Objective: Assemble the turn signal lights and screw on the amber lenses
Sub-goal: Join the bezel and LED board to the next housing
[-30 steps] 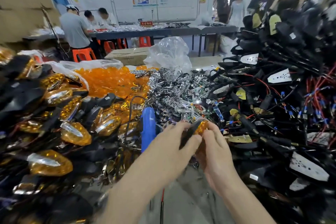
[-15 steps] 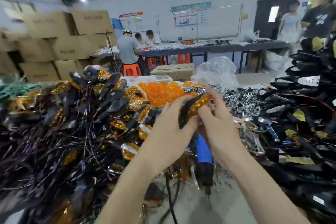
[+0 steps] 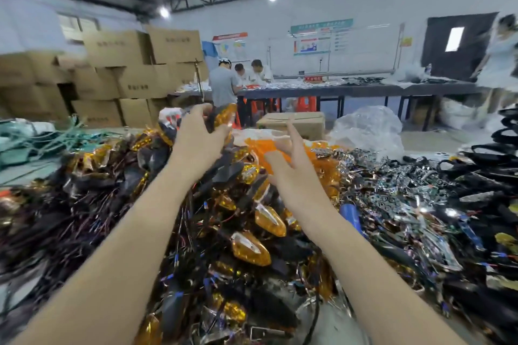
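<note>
Since half a second ago the two hands have parted: both were closed round one light, and now the left hand (image 3: 196, 140) alone carries it up and leftward while the right hand (image 3: 291, 168) has let go. Thumb and curled fingers of the left hand pinch the turn signal light (image 3: 222, 117), which sticks out above the fingertips with its long axis close to upright, leaning a little toward the right hand; motion blur softens its outline. It shows a dark housing on the palm side and a glittering amber face turned away from the palm, so the lens looks seated. Just right of the grip and lower, the right hand hangs released, fingers spread and straight, holding nothing. Directly under the grip and spreading toward the wearer lies the heap of finished lights (image 3: 248, 245), amber faces and black bodies tangled with wires; the left hand is nearer to it, so a drop downward looks like the coming move. Further right of the grip sit the loose amber lenses (image 3: 319, 154), then the blue screwdriver (image 3: 349, 214) lower down, and the bright metal parts (image 3: 398, 173) beyond.
</note>
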A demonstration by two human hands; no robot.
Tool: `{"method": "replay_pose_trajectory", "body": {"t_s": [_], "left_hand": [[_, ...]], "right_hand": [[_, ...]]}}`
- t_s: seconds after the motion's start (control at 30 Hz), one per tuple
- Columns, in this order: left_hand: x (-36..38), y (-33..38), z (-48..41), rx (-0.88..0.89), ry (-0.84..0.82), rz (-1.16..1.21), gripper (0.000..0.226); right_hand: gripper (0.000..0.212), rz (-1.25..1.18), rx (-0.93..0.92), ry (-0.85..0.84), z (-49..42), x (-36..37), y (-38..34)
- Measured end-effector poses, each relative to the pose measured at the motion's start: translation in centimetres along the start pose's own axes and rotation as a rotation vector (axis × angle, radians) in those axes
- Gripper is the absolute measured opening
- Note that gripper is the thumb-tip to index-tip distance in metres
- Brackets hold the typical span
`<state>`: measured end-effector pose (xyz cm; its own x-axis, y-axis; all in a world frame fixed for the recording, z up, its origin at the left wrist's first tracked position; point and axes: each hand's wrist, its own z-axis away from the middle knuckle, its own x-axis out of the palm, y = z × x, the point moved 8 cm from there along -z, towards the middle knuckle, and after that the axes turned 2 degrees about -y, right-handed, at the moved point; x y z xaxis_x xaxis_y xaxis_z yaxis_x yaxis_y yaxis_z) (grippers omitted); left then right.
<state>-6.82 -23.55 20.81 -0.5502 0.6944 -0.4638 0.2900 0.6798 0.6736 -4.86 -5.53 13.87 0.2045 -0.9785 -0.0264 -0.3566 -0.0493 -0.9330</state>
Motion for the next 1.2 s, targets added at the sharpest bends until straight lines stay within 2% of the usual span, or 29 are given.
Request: {"method": "replay_pose_trajectory", "body": {"t_s": [0.1,0.2,0.3,0.4,0.57,0.73,0.87,1.0,1.1,1.2], "left_hand": [[-0.4,-3.1,-3.8,-0.096,0.017,-0.064,0.054],[0.2,-5.6,-5.7,-0.164,-0.048,-0.195,0.056],[0.9,-6.4,-5.5,-0.195,-0.048,-0.175,0.053],[2.1,-5.2,-4.1,-0.171,0.038,-0.111,0.045],[6.7,-0.8,0.5,-0.038,0.056,0.026,0.038],[15.0,4.4,8.2,0.112,-0.134,0.159,0.031],[22.8,6.0,14.1,0.144,-0.357,0.158,0.032],[28.4,6.0,17.8,0.129,-0.541,0.158,0.034],[30.8,5.5,19.2,0.09,-0.61,0.141,0.035],[32.3,5.5,19.4,0.096,-0.603,0.109,0.033]], "right_hand": [[0.066,0.001,0.014,0.055,0.5,-1.4,1.2],[0.062,0.039,0.027,0.11,0.9,-3.4,2.6],[0.059,0.071,0.041,0.139,1.1,-5.2,3.5],[0.055,0.064,0.06,0.173,1.2,-6.8,4.1],[0.045,0.048,0.074,0.214,2.8,-9.5,5.6],[0.04,0.015,0.149,0.342,6.7,-15.1,9.1],[0.039,-0.015,0.197,0.503,10.6,-20.4,11.4],[0.033,0.035,0.219,0.593,13.6,-24.6,12.8],[0.028,0.049,0.229,0.614,14.5,-26.3,13.4],[0.028,0.052,0.228,0.603,13.9,-26.6,13.9]]}}
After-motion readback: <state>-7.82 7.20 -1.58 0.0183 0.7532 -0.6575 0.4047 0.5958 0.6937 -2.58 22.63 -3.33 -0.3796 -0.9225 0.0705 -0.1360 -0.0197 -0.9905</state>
